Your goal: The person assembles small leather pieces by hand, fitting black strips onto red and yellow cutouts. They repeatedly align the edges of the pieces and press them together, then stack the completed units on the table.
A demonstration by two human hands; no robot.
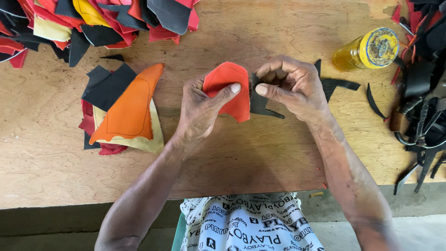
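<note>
Red leather piece [227, 88] pinched between both hands' fingers [230, 90].

1. Bottle [360, 52]: far right of the table, lying on its side, end toward the camera. Clear plastic, yellow liquid inside. Round end face yellow with a blue ring, smeared and grimy.
2. Labels, signs, screens: none seen on the table.

- Premises were a small leather-cutting workshop.
- Bare plywood workbench [260, 153] carried heaped red, black and yellow offcuts [93, 21] at 11 o'clock.
- Glue bottle [367, 49] and black strap trimmings [420, 111] lay at 2 o'clock.
</note>
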